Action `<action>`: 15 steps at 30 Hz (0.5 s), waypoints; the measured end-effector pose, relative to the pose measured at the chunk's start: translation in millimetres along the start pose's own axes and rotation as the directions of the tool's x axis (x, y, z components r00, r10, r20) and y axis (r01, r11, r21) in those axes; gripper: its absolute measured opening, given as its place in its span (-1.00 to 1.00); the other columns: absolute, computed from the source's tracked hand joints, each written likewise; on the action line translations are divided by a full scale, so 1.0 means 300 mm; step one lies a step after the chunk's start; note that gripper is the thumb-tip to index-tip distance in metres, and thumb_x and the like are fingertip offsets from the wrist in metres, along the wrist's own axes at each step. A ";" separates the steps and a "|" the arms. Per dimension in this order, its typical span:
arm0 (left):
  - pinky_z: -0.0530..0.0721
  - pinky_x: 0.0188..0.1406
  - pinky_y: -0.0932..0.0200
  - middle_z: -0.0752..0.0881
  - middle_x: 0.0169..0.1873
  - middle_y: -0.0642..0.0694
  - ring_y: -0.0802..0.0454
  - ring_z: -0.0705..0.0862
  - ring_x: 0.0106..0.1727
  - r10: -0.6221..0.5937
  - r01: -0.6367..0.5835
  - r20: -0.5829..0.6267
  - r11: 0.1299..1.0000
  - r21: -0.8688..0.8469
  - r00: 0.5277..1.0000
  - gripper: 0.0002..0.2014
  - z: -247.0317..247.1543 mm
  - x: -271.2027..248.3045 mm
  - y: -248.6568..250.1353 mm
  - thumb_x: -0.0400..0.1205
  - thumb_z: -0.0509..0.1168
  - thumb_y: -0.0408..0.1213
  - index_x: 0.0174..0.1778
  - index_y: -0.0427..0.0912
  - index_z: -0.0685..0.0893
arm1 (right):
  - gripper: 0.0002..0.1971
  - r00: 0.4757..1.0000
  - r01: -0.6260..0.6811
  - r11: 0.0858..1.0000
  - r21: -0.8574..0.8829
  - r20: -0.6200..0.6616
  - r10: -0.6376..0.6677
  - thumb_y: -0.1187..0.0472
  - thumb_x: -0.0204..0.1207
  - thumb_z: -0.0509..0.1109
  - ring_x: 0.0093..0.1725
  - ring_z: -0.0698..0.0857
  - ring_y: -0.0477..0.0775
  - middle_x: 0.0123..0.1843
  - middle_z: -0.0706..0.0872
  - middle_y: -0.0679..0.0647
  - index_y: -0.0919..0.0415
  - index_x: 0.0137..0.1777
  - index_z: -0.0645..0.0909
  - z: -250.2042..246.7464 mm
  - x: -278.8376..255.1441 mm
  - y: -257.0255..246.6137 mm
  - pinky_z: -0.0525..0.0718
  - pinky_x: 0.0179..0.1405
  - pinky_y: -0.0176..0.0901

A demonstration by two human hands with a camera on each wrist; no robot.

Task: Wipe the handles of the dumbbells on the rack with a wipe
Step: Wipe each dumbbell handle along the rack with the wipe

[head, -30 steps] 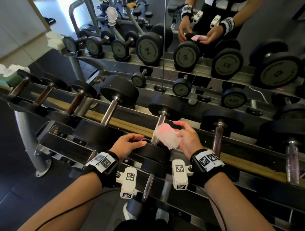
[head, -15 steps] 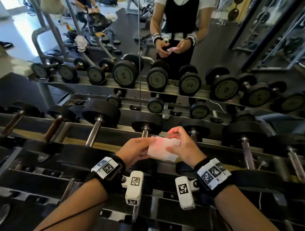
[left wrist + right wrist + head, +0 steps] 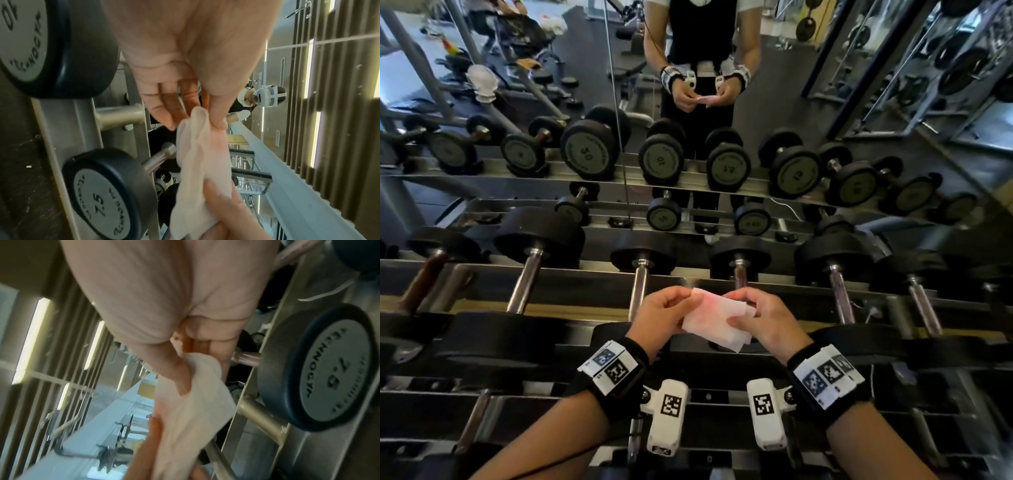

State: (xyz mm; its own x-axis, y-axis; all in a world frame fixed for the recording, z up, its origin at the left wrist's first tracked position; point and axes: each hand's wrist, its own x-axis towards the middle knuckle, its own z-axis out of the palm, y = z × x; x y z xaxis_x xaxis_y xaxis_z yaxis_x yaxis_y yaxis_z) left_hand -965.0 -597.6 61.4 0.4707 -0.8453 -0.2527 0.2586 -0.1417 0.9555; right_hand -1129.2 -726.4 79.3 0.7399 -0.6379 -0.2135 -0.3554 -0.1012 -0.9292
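Wipe (image 3: 717, 319) now between both hands, off handle

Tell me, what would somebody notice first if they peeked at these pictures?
First, the white wipe in the middle, pinched at either end by the left hand and the right hand, held above the dumbbell rack. Next, the row of black dumbbells with shiny metal handles lying across it. Behind them a mirror shows the person holding the wipe.
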 end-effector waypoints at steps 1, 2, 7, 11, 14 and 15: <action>0.81 -0.10 0.13 0.84 -0.08 -0.08 0.03 0.82 -0.02 -0.001 0.001 -0.017 1.000 0.011 1.000 -0.85 0.023 0.003 -0.004 0.65 0.40 -0.22 0.08 -0.15 0.79 | -0.76 1.000 -0.020 0.997 0.073 -0.006 0.021 0.31 0.46 0.55 0.04 0.76 0.07 0.04 0.78 0.08 -0.01 0.05 0.72 -0.014 -0.002 0.010 0.72 -0.14 -0.16; 0.83 -0.05 0.07 0.83 -0.06 -0.09 0.01 0.81 0.00 0.006 -0.005 -0.035 1.000 0.029 0.999 -0.87 0.048 0.009 -0.008 0.66 0.40 -0.23 0.07 -0.13 0.79 | -0.82 0.999 -0.044 0.986 0.160 -0.009 0.046 0.29 0.45 0.56 0.00 0.77 0.13 0.01 0.78 0.13 0.03 -0.01 0.74 -0.027 -0.004 0.020 0.74 -0.14 -0.08; 0.82 -0.17 0.03 0.74 -0.15 -0.12 0.05 0.76 -0.22 0.013 -0.004 -0.168 0.999 0.051 0.986 -0.70 0.186 0.074 -0.041 0.64 0.43 -0.31 0.25 0.05 0.63 | -0.87 0.989 -0.039 0.958 0.283 -0.123 0.076 0.34 0.47 0.52 -0.28 0.66 0.06 -0.27 0.72 0.08 0.12 -0.24 0.69 -0.144 0.048 0.082 0.59 -0.37 -0.16; 0.71 0.01 0.12 0.73 0.00 -0.12 0.07 0.72 -0.06 0.059 -0.022 -0.228 0.987 0.162 0.972 -0.47 0.267 0.123 -0.118 0.61 0.46 -0.35 0.45 0.12 0.48 | -0.88 0.972 -0.089 0.978 0.188 -0.198 0.126 0.34 0.55 0.40 -0.18 0.63 0.12 -0.12 0.66 0.13 0.11 -0.15 0.60 -0.294 0.109 0.165 0.53 -0.40 -0.16; 0.62 0.10 0.37 0.69 0.12 -0.07 0.11 0.68 0.06 0.099 -0.013 -0.269 0.952 0.306 0.958 -0.54 0.320 0.140 -0.165 0.56 0.51 -0.34 0.36 0.06 0.63 | -0.85 0.968 -0.134 0.979 0.154 -0.193 0.162 0.32 0.56 0.37 0.02 0.70 0.23 0.07 0.68 0.14 0.02 -0.04 0.63 -0.375 0.159 0.238 0.65 -0.30 -0.06; 0.58 0.05 0.48 0.69 0.13 -0.04 0.17 0.67 0.06 0.108 -0.010 -0.268 0.940 0.342 0.957 -0.57 0.326 0.138 -0.176 0.54 0.53 -0.33 0.30 0.08 0.66 | -0.82 0.965 -0.143 0.976 0.165 -0.197 0.174 0.34 0.56 0.36 0.07 0.70 0.26 0.10 0.70 0.16 0.00 -0.04 0.64 -0.385 0.179 0.255 0.69 -0.21 0.01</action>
State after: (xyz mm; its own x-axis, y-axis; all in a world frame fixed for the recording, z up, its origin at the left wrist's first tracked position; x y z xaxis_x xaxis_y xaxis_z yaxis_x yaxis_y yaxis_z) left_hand -1041.7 -675.6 15.2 0.7048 -0.6864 -0.1794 -0.0504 -0.3007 0.9524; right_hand -1182.5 -856.6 31.5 0.5392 -0.7836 -0.3086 -0.3584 0.1181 -0.9261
